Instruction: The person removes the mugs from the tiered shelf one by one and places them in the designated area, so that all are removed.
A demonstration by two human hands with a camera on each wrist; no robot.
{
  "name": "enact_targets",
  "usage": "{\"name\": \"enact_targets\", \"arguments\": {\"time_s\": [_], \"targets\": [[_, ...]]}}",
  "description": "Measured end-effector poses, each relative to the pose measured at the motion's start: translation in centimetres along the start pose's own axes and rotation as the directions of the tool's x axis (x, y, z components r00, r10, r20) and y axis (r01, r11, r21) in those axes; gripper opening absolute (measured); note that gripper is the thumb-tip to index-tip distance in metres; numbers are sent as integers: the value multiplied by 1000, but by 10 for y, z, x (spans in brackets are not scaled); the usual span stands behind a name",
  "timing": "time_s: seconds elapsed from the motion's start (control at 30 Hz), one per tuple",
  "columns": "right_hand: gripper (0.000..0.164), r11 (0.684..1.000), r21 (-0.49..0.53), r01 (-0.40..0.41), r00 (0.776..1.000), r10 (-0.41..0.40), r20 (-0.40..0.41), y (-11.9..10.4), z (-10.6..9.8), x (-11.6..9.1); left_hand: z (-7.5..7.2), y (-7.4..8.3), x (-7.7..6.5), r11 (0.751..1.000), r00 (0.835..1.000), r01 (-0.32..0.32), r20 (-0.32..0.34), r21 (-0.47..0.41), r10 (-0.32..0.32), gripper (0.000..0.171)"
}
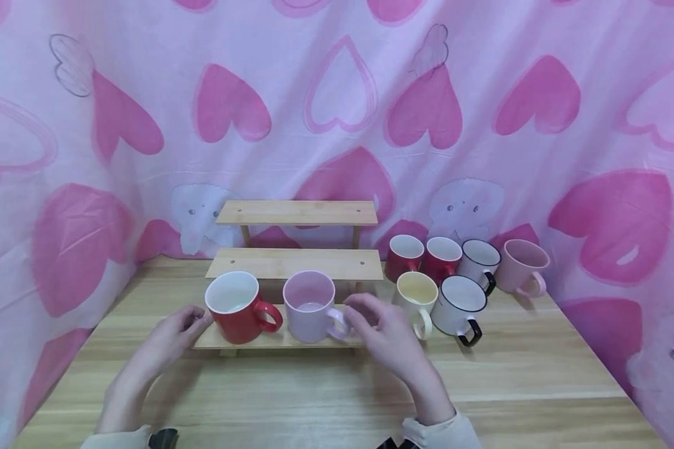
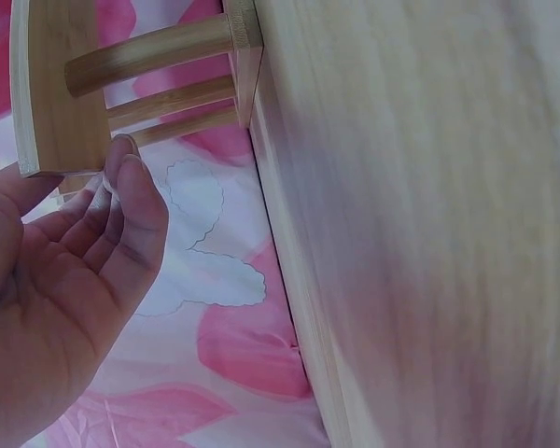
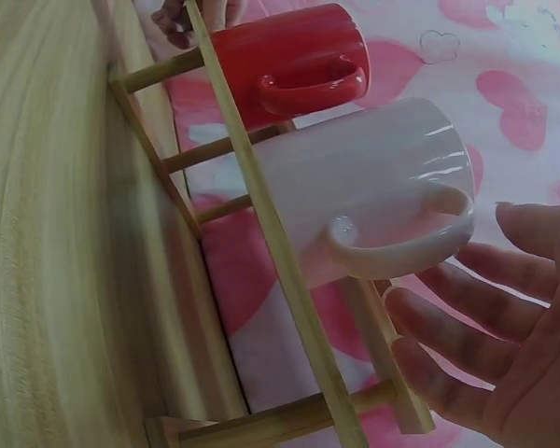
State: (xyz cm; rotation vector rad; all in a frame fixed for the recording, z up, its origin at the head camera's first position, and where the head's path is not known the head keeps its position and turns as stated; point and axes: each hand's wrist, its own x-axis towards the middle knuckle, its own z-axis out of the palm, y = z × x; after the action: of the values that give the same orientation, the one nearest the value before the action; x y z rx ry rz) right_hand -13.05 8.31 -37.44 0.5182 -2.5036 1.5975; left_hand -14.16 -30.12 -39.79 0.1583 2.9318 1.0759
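A three-tier wooden rack (image 1: 294, 264) stands on the table. On its lowest board sit a red mug (image 1: 233, 318) with a white inside and, to its right, a pale pink mug (image 1: 309, 315); both handles point right. My left hand (image 1: 182, 329) pinches the left end of the lowest board, thumb on one face and fingertips on the other, as the left wrist view shows (image 2: 84, 252). Beside the pink mug's handle (image 3: 406, 252) is my right hand (image 1: 390, 333), its fingers loosely spread and holding nothing. Whether a fingertip touches the handle, I cannot tell.
Right of the rack stand several mugs: two red ones (image 1: 399, 268), a cream one (image 1: 410, 308), two white ones with black handles (image 1: 455, 315) and a pink one (image 1: 517, 271). A heart-patterned curtain (image 1: 326, 125) hangs behind the wooden table (image 1: 292, 399).
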Motion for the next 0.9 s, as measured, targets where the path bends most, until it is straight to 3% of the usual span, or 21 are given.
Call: {"name": "enact_targets", "arguments": {"time_s": [0.33, 0.6, 0.9], "targets": [[21, 998, -33, 52, 990, -47, 132, 4, 8, 1, 1, 1, 0, 1000, 1000, 5, 2, -5, -5, 28], [21, 995, 96, -42, 979, 21, 203, 4, 8, 0, 2, 3, 1, 1000, 1000, -9, 2, 19, 9, 27], [23, 984, 121, -134, 962, 100, 253, 5, 8, 1, 1, 3, -1, 1000, 1000, 1, -5, 15, -1, 27]]}}
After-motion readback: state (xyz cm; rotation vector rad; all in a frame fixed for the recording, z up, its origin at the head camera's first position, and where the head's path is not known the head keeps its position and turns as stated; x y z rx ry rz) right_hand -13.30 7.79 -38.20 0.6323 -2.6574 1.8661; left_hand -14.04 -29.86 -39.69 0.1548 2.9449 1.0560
